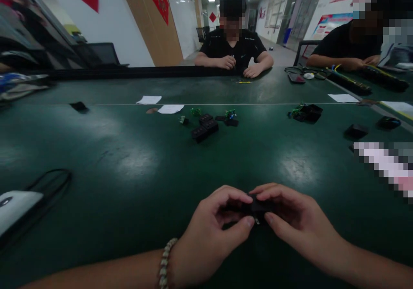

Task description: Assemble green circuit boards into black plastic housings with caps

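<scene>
Low in front of me, my left hand (214, 231) and my right hand (301, 218) meet around a small black plug adapter (258, 204). A short metal prong (257, 221) sticks out of its near side. Thumb and fingers of my left hand pinch its left end. The right hand's fingers curl over the top and right side, with the thumb close to the near edge. Much of the adapter is hidden by the fingers. Farther up the table, several black plastic housings (206, 125) sit in a cluster, with small green circuit boards (195, 112) beside them.
The dark green tabletop (145, 203) carries a white device (19, 207) with a black cable at left. White papers (171, 109) lie beyond. More black parts (308, 113) lie at right. Two people (234, 50) sit across the table, one facing me and one at right.
</scene>
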{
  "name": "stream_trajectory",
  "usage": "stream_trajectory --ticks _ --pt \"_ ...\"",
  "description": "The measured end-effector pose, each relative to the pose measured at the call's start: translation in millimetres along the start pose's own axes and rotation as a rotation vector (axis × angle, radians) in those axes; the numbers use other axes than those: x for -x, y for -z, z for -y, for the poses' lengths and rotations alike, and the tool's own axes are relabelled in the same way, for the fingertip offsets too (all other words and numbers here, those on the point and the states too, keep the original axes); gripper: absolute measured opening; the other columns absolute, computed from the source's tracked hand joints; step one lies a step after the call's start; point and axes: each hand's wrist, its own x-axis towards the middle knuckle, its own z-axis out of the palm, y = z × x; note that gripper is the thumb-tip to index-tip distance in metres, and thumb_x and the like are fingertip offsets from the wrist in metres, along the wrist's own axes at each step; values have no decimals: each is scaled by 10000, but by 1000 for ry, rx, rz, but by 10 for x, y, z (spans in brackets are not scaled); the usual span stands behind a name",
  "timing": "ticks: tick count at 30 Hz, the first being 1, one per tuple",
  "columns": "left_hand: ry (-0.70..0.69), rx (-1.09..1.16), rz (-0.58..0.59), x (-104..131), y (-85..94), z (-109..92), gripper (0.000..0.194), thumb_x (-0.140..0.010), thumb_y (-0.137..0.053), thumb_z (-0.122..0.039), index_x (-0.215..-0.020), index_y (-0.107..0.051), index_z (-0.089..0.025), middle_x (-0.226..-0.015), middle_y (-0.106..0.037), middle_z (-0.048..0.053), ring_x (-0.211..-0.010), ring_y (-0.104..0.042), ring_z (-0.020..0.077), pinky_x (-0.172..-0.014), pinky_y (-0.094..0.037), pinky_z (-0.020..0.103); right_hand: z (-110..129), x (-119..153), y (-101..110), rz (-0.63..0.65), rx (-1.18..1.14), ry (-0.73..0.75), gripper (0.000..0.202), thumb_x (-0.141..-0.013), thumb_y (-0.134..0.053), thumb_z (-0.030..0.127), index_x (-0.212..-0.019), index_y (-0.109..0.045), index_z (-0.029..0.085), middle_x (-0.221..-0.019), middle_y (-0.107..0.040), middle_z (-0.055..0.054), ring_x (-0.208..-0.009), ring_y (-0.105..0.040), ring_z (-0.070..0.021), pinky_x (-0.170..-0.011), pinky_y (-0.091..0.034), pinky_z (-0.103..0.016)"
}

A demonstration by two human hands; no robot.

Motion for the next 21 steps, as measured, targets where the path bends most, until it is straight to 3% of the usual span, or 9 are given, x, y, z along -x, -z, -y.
stream_trajectory --ticks 14,21 --pt "32 49 -25 17 -27 -19 212 -818 -764 -108 -1003 -741 -210 -1041 -759 50 -962 -740 198 -843 -621 308 4 -6 9 -9 69 30 264 -822 -761 159 -1058 -772 278 -1156 -770 -77 -1038 -788 -238 -872 -684 -314" --pt "40 37 -68 -16 -21 -38 227 -808 -780 -138 -1021 -747 -211 -998 -782 56 -949 -742 225 -850 -617 349 21 -11 60 15 6 -28 271 -874 -727 180 -1126 -772 270 -1214 -757 -103 -1087 -771 -263 -925 -676 -390"
